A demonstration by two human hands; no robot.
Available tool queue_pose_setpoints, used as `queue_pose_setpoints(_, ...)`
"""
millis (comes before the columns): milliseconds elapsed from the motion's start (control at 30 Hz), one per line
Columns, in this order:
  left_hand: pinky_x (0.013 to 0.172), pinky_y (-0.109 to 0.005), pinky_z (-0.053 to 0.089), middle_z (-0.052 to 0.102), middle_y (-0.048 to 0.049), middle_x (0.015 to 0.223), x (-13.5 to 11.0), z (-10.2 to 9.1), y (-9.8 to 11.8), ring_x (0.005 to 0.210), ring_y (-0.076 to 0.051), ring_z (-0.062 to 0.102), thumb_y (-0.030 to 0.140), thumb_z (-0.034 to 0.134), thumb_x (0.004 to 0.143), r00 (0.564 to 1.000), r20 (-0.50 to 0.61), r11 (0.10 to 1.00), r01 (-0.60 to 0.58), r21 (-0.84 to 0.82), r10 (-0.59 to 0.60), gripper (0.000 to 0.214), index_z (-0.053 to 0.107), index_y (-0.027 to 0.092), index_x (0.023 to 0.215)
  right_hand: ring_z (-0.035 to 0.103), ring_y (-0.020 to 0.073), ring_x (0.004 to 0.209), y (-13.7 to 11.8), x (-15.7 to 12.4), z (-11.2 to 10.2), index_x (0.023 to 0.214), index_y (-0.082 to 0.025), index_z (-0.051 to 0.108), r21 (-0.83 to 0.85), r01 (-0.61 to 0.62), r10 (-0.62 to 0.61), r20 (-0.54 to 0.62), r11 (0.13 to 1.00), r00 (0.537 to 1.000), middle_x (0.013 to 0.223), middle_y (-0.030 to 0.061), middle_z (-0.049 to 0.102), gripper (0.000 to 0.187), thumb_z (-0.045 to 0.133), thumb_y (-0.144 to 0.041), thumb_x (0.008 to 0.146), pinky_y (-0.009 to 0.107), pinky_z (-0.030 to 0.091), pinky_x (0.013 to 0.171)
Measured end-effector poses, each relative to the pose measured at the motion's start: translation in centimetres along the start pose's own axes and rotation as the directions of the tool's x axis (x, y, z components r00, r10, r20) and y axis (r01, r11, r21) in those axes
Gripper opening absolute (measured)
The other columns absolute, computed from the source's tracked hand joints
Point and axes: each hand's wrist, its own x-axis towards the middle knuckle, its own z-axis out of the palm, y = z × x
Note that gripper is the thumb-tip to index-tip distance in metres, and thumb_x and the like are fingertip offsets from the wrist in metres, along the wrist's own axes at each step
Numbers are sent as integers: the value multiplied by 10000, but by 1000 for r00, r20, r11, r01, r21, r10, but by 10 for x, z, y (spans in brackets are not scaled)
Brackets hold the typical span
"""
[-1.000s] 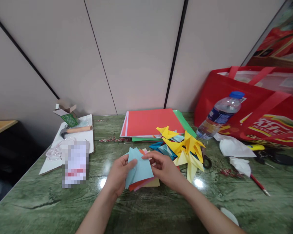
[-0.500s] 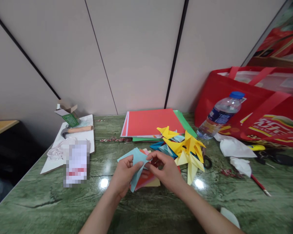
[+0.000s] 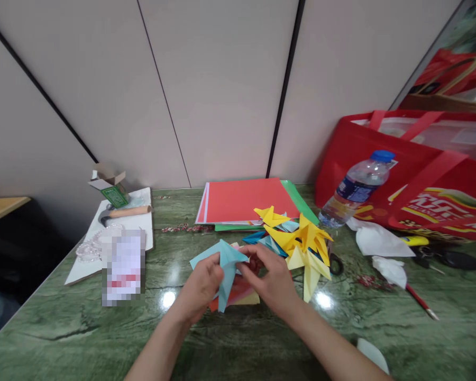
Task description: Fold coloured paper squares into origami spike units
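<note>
Both left hand and right hand pinch the blue paper at lower centre; the person before me should steady its left side while easing the right edge.

Red bag: white Chinese chars, prob. "欢乐"; bottle lbl, green box txt illegible

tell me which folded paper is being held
The light-blue one in the left hand, right hand at its tip; the other folded papers, yellow and blue, lie heaped.
</note>
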Motion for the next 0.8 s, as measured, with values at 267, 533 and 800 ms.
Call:
queue_pose_setpoints(267,464,-198,476,663,-48,595,0,-2,2,465,-124,610,299,623,736,988,-43,983,145,-112,-150,215,608,124,861,559,189,893,-1,2,-4,1053,-244,591,138,46,-64,136,989,989,1014,71,559,297,529,-150,778,287,497,695)
queue_pose_setpoints(533,231,-118,254,480,36,374,-4,-6,5,233,-41,405,380,527,798,948,125,941,308,-142,-292,314,568,123,622,456,211,1122,-4,2,-7,1088,-271,553,177,142,-169,150,974,974,1185,65,512,347,584,-148,765,389,382,942)
queue_pose_setpoints(800,433,-215,458,604,-16,583,-4,-1,8,482,-131,590,433,674,646,981,34,980,190,61,-193,341,597,126,774,548,207,961,-7,2,-10,998,-230,556,187,177,-204,133,966,970,970,60,617,259,630,-220,750,343,434,832)
